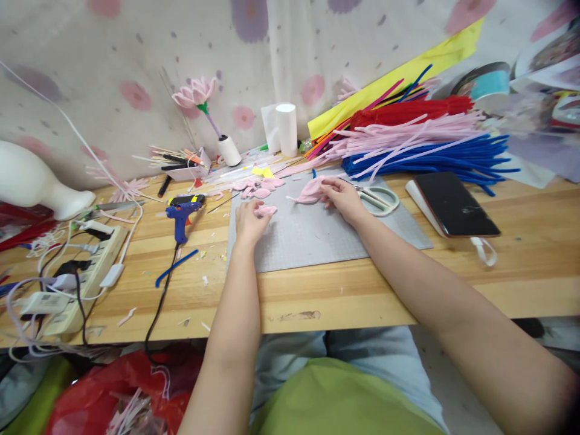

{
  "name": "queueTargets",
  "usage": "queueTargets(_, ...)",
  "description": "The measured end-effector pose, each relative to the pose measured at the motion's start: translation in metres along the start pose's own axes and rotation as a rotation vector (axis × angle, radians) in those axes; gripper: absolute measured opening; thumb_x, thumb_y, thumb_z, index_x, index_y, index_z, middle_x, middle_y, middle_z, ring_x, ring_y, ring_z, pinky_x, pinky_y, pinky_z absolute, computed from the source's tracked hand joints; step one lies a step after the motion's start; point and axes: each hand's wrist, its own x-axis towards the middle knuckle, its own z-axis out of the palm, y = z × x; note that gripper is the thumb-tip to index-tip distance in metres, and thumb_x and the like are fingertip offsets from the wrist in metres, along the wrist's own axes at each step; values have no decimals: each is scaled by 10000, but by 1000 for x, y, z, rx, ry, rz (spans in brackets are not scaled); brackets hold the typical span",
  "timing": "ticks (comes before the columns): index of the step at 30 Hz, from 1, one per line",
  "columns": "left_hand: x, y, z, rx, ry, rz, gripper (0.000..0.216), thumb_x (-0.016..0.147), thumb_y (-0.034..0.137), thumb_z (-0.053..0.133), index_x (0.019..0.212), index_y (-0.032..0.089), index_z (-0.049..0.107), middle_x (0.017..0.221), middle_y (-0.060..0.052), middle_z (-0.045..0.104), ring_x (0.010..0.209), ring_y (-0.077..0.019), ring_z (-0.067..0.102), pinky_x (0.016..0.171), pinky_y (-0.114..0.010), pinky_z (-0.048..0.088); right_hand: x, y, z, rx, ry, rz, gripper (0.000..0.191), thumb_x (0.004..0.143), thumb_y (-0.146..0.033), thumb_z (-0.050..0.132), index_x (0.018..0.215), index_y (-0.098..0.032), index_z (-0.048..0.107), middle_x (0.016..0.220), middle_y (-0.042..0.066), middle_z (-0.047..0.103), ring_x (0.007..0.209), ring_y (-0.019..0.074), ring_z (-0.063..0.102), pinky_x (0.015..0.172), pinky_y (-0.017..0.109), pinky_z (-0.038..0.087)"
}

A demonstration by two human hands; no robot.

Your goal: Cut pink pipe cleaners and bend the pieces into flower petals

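Observation:
My left hand (251, 221) rests on the grey cutting mat (317, 238), its fingers closed on a small pink petal (266, 211). My right hand (343, 196) lies farther right on the mat, fingers curled on a larger pink petal piece (309, 191). More loose pink petals (258, 185) lie just beyond the mat's far edge. White-handled scissors (379, 199) lie beside my right hand.
A blue glue gun (182, 211) lies left of the mat, its black cord running off the table edge. A power strip (86, 266) sits far left. Piles of pink, red and blue pipe cleaners (421, 142) fill the back right. A black phone (454, 204) lies on the right.

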Motion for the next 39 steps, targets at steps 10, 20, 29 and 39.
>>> queueTargets(10,4,-7,-4,167,16,15,169,764,147,508,849,189,647,949,-83,620,936,-219,559,833,-339,421,-6,2,5,-87,44,35,167,712,-182,605,870,-166,553,597,-42,554,463,61,492,409,165,381)
queueTargets(20,-27,41,23,-1,47,328,232,798,136,467,925,227,639,942,-50,651,902,-181,590,789,-280,428,-40,-22,33,87,-489,18,351,654,-392,683,910,-180,571,695,-2,629,573,100,554,454,189,425)
queueTargets(29,-33,48,31,-251,158,178,234,710,239,637,937,195,604,945,-56,599,735,-137,523,723,-252,415,-35,-10,30,-17,-234,-230,250,668,-311,656,868,-199,558,813,9,618,681,121,576,569,235,484)
queueTargets(39,-29,51,42,-925,-170,-243,307,691,453,648,660,148,623,534,22,550,384,-40,385,367,-176,272,-47,-10,27,-562,-417,-653,649,716,-93,440,1347,-241,412,1384,74,450,1270,235,412,1016,444,391)
